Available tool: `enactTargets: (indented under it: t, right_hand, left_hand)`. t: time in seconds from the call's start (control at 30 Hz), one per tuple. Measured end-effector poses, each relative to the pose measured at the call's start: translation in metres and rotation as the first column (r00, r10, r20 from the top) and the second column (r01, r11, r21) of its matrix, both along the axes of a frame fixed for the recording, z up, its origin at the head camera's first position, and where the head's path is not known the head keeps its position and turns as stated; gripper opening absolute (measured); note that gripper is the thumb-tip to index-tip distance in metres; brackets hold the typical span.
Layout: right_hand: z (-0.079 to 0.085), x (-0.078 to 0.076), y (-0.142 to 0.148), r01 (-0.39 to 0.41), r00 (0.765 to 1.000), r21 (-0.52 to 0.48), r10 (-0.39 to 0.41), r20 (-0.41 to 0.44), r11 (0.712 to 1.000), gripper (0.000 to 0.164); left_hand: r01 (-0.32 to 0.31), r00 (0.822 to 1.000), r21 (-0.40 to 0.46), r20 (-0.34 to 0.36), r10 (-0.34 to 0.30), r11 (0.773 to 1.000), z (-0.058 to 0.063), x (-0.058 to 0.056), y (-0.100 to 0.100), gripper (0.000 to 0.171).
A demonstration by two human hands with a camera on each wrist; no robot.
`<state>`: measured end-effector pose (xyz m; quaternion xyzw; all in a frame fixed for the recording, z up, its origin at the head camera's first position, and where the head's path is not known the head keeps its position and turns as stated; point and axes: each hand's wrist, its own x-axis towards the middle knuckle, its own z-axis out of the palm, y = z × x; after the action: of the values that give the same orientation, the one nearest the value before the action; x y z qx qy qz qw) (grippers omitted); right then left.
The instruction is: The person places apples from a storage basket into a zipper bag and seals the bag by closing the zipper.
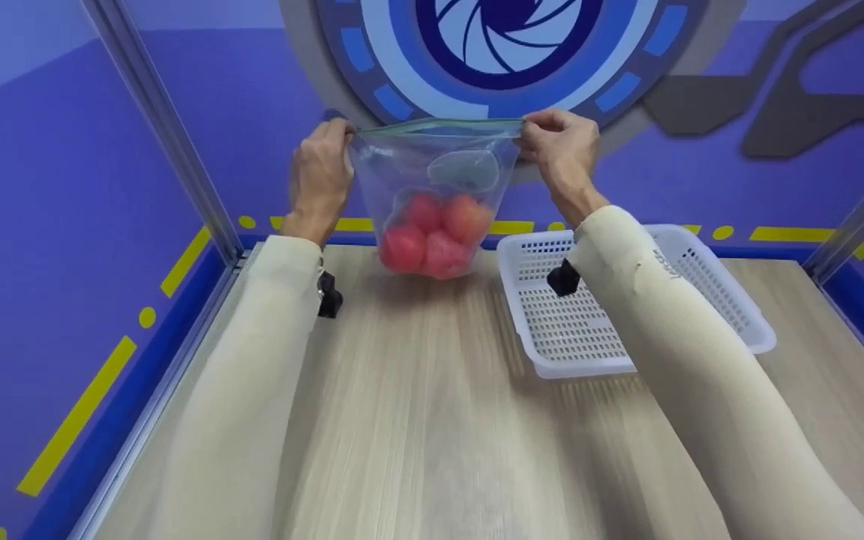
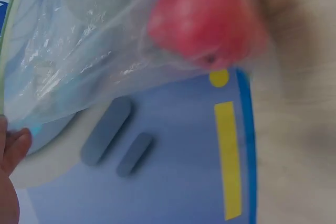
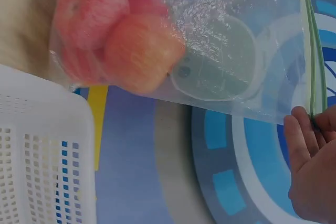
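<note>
A clear zip bag [image 1: 394,169] with a green strip along its top hangs upright between both hands. Several red apples [image 1: 445,253] lie bunched at its bottom, one more orange than the others. The left hand [image 1: 321,171] pinches the bag's top left corner. At the opposite corner the right hand [image 1: 563,150] pinches the green-edged top between thumb and fingers. In the right wrist view, apples [image 3: 142,53] press against the plastic, beside a pale rounded patch [image 3: 218,61] on the bag. Only part of the left hand [image 2: 13,156] shows in the left wrist view.
A white perforated basket [image 1: 537,330] stands on the wooden table [image 1: 417,420] at the right, partly under the right forearm. Behind the bag rises a blue printed wall [image 1: 252,135]. Metal posts [image 1: 169,120] edge the space at the sides.
</note>
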<state>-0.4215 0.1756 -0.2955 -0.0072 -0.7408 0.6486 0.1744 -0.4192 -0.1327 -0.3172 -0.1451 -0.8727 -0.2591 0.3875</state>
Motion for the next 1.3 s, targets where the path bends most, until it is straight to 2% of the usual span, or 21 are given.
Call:
enactTargets:
  t: [0.07,0.13,0.27,0.37,0.43,0.53,0.6,0.67,0.77,0.83,0.9,1.0,1.07,1.13,1.23,1.3]
  right_hand:
    - [-0.009,0.004,0.0,-0.018,1.0,0.014,0.018,0.01,1.0,0.016]
    - [-0.017,0.009,0.0,-0.04,0.999,0.073,0.04,0.004,0.996,0.015]
    - [-0.029,0.024,0.003,-0.115,0.99,0.205,0.128,-0.052,0.972,0.015]
    - [-0.036,0.036,0.009,-0.217,0.963,0.248,0.249,-0.104,0.944,0.021]
    - [-0.041,0.043,0.014,-0.294,0.938,0.245,0.328,-0.109,0.924,0.022]
    - [-0.051,0.054,0.021,-0.359,0.915,0.257,0.393,-0.093,0.897,0.025]
    - [-0.058,0.06,0.025,-0.349,0.909,0.331,0.402,-0.107,0.877,0.024]
    - [-0.065,0.065,0.026,-0.3,0.902,0.437,0.401,-0.159,0.848,0.019]
    - [-0.073,0.073,0.027,-0.181,0.858,0.592,0.42,-0.296,0.786,0.009]
    - [-0.077,0.079,0.028,-0.123,0.818,0.64,0.442,-0.367,0.759,0.005]
    - [-0.078,0.085,0.028,-0.117,0.802,0.656,0.461,-0.38,0.745,0.004]
    - [-0.079,0.092,0.029,-0.176,0.826,0.657,0.473,-0.307,0.733,0.003]
    - [-0.08,0.098,0.032,-0.223,0.854,0.648,0.467,-0.23,0.728,0.002]
    - [-0.083,0.102,0.036,-0.263,0.872,0.64,0.462,-0.162,0.722,0.003]
    - [-0.088,0.106,0.041,-0.315,0.881,0.632,0.466,-0.083,0.708,0.005]
    - [-0.092,0.107,0.042,-0.347,0.872,0.646,0.487,-0.043,0.68,0.003]
  left_hand:
    - [0.034,0.999,0.022,-0.042,-0.033,0.999,-0.012,0.001,-0.004,0.016]
    - [0.076,0.994,0.036,-0.084,-0.073,0.996,-0.024,0.005,-0.01,0.016]
    - [0.127,0.974,0.02,-0.19,-0.121,0.992,-0.044,0.02,-0.02,0.018]
    - [0.129,0.96,0.03,-0.255,-0.117,0.991,-0.054,0.032,-0.024,0.018]
    - [0.125,0.959,0.052,-0.263,-0.107,0.991,-0.059,0.04,-0.026,0.018]
    - [0.141,0.961,0.095,-0.25,-0.114,0.985,-0.068,0.05,-0.027,0.017]
    - [0.152,0.963,0.122,-0.242,-0.119,0.981,-0.074,0.056,-0.028,0.016]
    - [0.172,0.964,0.156,-0.231,-0.133,0.973,-0.081,0.062,-0.029,0.015]
    - [0.199,0.967,0.232,-0.202,-0.153,0.952,-0.091,0.073,-0.033,0.013]
    - [0.222,0.971,0.318,-0.163,-0.177,0.922,-0.096,0.081,-0.036,0.015]
    - [0.23,0.973,0.408,-0.12,-0.198,0.883,-0.1,0.091,-0.04,0.017]
    - [0.193,0.98,0.502,-0.048,-0.195,0.843,-0.105,0.107,-0.045,0.017]
    - [0.201,0.971,0.562,-0.006,-0.239,0.802,-0.109,0.116,-0.046,0.017]
    - [0.204,0.958,0.627,0.029,-0.285,0.752,-0.114,0.123,-0.045,0.018]
    - [0.215,0.926,0.729,0.06,-0.374,0.65,-0.124,0.131,-0.043,0.017]
    - [0.187,0.927,0.747,0.08,-0.367,0.637,-0.132,0.135,-0.043,0.015]
